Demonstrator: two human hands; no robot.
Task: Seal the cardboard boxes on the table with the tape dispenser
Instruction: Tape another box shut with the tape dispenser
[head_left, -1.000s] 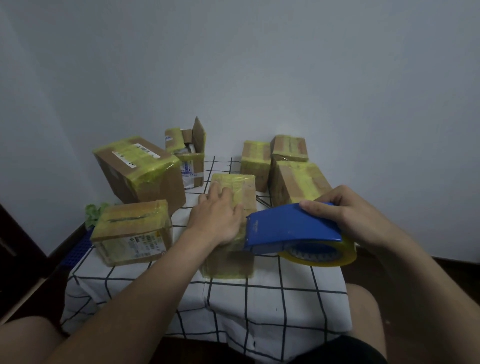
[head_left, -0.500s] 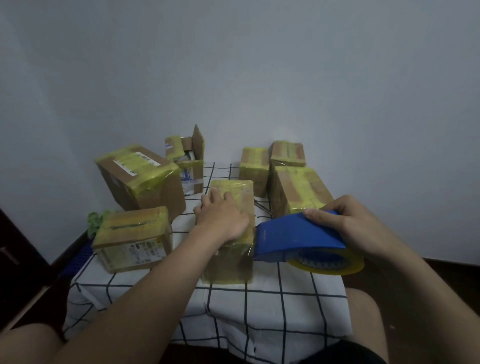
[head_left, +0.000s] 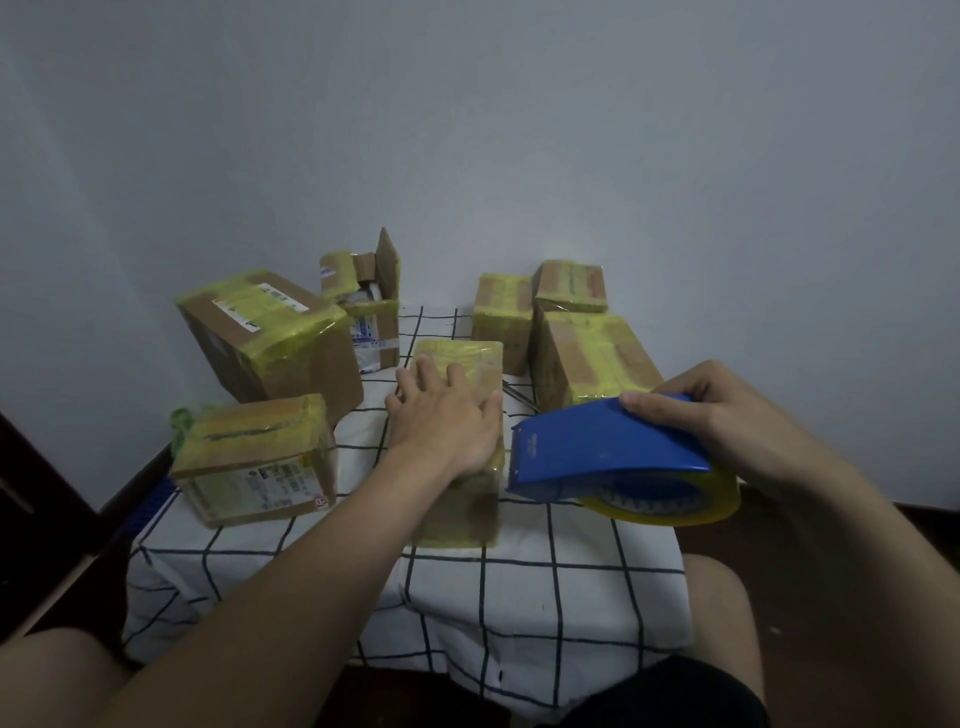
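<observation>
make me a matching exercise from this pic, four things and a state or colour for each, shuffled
Things:
1. tape dispenser
2. middle box
3. rear-left box
4. tablecloth

States:
A. one flap standing up
B. pressed under the left hand
C. white with dark grid lines
D. blue, gripped by the right hand

Pairs: 1-D, 2-B, 3-A, 4-C

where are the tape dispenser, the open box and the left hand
tape dispenser (head_left: 608, 447), head view, blue cover
open box (head_left: 388, 270), head view, raised flap
left hand (head_left: 447, 421), head view, back of hand
</observation>
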